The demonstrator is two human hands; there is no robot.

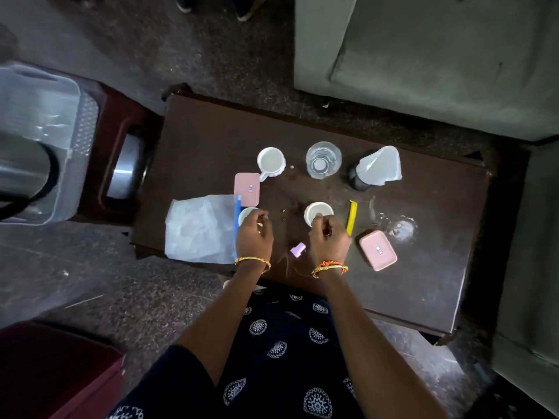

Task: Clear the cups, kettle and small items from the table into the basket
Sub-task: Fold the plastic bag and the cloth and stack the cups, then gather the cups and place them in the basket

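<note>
Gripping 2 white cups on the dark table: left hand clasped on the near-left cup, right hand pinching the rim of the centre cup. Further out: 1 handled cup, glass, 2 pink cases, yellow stick. Off-table left: kettle inside clear basket.

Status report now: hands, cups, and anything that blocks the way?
Left hand closed on one small white cup. Right hand closed on second small white cup. Both cups on table. Purple clip between wrists, not blocking.
</note>
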